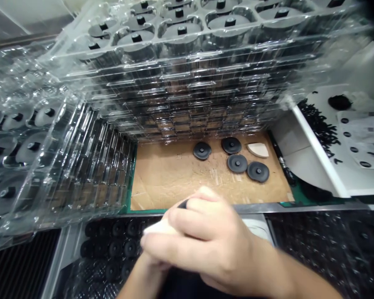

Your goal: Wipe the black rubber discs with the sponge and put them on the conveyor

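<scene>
My right hand (205,236) is closed in front of my body, with its thumb and fingers pressed round a small white piece (160,228). Under and behind it is my left hand (156,259), mostly covered, its wrist coming up from the bottom edge. A dark edge (183,204) shows between the two hands; what it belongs to is hidden. Beyond the hands lies a brown cardboard sheet (162,174). On it rest several black discs with a small centre stub, one being a black disc (237,163), and a white wedge-shaped pad (258,149).
Stacked clear plastic trays (187,83) holding discs rise at the back. Another tray stack (90,166) stands at left. On the right, a white bin (324,158) holds small black parts (319,124). A dark pen-like tool (283,162) lies beside the cardboard. More discs (115,248) sit below the bench edge.
</scene>
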`<action>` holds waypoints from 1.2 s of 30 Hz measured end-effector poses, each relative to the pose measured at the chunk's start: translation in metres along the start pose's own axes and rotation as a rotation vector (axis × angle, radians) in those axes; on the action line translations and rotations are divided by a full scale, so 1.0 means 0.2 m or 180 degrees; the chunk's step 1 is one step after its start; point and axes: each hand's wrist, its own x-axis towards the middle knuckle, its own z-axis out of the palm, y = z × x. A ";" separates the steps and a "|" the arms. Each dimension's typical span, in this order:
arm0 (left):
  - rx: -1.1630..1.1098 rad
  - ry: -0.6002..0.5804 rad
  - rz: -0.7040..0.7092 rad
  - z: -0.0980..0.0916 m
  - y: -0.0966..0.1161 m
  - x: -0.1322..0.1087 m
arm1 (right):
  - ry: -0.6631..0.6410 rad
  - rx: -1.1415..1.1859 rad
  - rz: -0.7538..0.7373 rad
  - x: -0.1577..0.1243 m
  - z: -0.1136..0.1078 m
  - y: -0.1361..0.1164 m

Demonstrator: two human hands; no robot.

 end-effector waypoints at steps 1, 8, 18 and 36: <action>0.0017 0.0038 0.0012 -0.01 0.00 0.00 | 0.0067 0.0214 -0.0060 0.00 0.01 0.02; -0.0301 0.0161 0.0239 -0.10 0.02 -0.01 | 0.0019 0.0347 0.1828 -0.27 0.23 0.38; -0.0098 0.0246 0.0141 -0.01 0.00 0.01 | 0.0896 0.0345 0.1957 -0.17 0.13 0.16; 0.0010 0.0053 -0.0129 -0.06 0.06 -0.01 | -0.0283 0.0495 0.1119 -0.10 0.00 -0.04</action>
